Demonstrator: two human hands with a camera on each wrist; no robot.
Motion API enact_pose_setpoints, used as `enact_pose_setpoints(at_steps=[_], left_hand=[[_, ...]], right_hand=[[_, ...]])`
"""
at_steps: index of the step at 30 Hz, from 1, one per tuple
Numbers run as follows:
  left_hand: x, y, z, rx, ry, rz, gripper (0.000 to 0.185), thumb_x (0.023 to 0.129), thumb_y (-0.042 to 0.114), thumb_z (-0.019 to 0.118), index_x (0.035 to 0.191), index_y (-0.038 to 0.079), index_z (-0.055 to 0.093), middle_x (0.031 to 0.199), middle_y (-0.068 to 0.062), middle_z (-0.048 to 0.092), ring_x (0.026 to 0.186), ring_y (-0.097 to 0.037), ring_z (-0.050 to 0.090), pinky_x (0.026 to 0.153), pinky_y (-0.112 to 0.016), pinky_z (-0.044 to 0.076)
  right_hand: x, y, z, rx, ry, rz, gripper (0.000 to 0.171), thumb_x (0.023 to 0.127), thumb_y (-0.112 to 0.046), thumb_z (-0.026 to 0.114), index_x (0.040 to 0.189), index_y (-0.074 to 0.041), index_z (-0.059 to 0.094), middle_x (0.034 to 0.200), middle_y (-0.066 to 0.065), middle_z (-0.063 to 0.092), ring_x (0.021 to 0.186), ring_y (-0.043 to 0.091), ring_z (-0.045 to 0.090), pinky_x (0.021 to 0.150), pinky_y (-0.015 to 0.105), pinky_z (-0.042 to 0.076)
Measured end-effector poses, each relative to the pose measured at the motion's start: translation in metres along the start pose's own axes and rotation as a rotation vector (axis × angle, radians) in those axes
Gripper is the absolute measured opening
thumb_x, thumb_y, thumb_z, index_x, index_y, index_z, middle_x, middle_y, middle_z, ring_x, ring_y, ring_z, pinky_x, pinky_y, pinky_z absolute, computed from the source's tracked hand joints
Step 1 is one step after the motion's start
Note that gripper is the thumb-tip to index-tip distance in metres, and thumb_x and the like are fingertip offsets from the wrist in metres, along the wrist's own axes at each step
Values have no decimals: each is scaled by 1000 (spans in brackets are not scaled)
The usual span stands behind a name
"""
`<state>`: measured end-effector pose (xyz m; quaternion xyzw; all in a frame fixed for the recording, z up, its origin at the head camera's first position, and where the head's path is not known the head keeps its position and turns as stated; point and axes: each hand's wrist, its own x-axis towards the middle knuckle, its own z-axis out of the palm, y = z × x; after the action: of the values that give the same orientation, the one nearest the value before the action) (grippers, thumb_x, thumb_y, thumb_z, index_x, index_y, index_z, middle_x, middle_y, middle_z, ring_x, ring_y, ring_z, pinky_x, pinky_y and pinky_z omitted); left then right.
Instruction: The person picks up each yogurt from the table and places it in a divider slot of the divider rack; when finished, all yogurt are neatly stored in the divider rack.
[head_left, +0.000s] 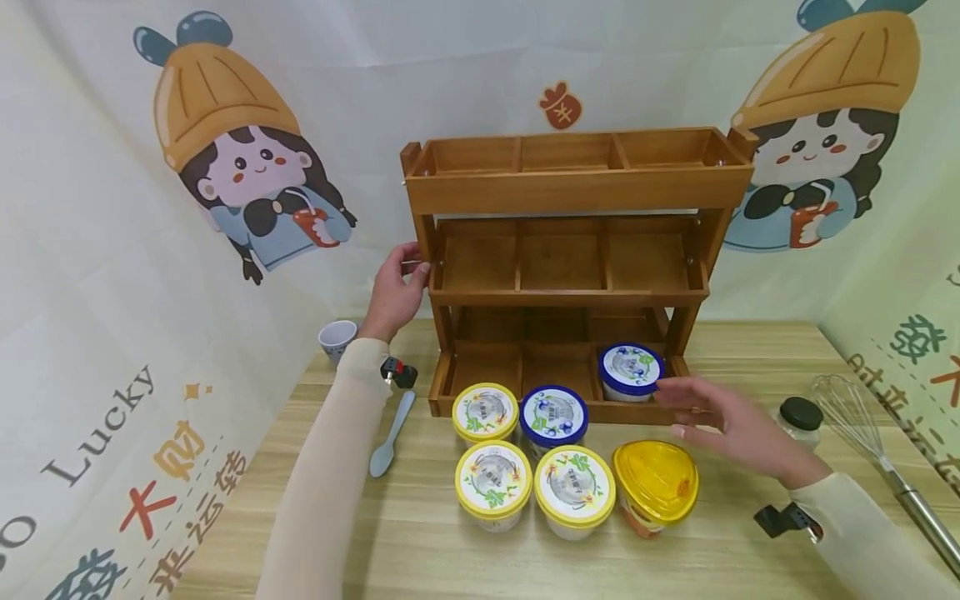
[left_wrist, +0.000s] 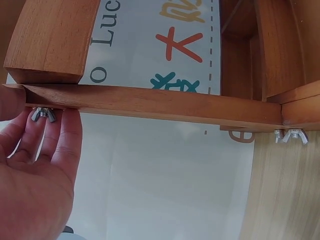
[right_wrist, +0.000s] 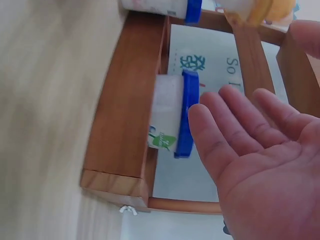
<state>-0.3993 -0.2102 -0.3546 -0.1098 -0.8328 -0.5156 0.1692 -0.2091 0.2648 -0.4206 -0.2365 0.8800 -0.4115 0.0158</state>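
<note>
- Steadying the rack, the left hand rests against its left upright at the middle shelf; in the left wrist view the fingers lie nearly straight under a rail beside a wing nut, thumb on the other side, grip loose rather than clenched.
- The right hand hovers flat and released, fingers straight, just right of the blue-lid cup, not touching it; the right wrist view shows the palm open beside that lid.
- That blue-lid cup sits in the right compartment of the rack's bottom shelf.
- The rack stands at the back middle of the bench, its three shelves each split into three compartments.
- In front of the rack, on the bench: a yellow-lid cup and a second blue cup just against the rack's front edge, then nearer the front edge two more yellow-lid cups and a clear yellow-domed tub, all close together.
- Near the left edge lie a blue spoon and, by the back left corner, a small white cup.
- Toward the right edge stand a black-capped jar and a whisk.
</note>
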Motion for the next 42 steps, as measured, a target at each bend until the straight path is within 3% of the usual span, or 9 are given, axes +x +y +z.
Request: enact_pose_setpoints(at_steps=[5,9,12,16,18,24,42], left_hand=[[0,0,3,12,1,8,42,110,16,55,150,3,49,146,-19,58,133,-36,59,113,-51,53],[1,2,6,13,-7,26,42,110,16,55,150,3,49,145,-20,58,133,-37,59,114,-52,52],[1,2,6,6,0,36,41,110,15,55,149,3,50,144,-20,59,132,-38,59,113,-52,52],[0,-2,3,6,8,41,41,109,14,56,148,3,51,144,-21,59,131,-38,60,111,-52,54],[-1,-4,2,10,5,40,41,110,15,55,148,3,50,144,-20,59,132,-37,60,111,-52,54],[0,-2,0,19,7,18,42,110,17,55,150,4,50,145,-19,58,133,-34,59,111,-50,55],[0,1,2,10,0,4,41,111,17,54,150,5,49,145,-18,58,135,-34,57,111,-50,56]], right_hand=[[-17,9,10,94,-47,-94,52,101,-12,70,148,0,52,143,22,64,126,11,66,101,28,60],[-29,14,16,146,-89,-156,56,97,-5,71,149,-1,50,145,20,63,128,2,62,100,26,59],[-35,14,17,170,-118,-166,63,93,-5,74,151,-7,50,149,11,61,131,0,59,100,25,58],[-41,14,18,243,-156,-139,71,90,-6,76,155,-10,47,154,-14,56,134,-6,54,100,26,59],[-43,16,19,264,-163,-126,75,89,-6,77,156,-10,45,153,-21,53,135,-7,53,99,26,59],[-44,22,23,301,-182,-153,81,87,-2,78,159,-10,41,155,-12,55,134,0,57,100,27,59],[-38,24,27,391,-237,-196,82,86,3,78,159,-3,39,152,-13,58,130,7,62,101,27,59]])
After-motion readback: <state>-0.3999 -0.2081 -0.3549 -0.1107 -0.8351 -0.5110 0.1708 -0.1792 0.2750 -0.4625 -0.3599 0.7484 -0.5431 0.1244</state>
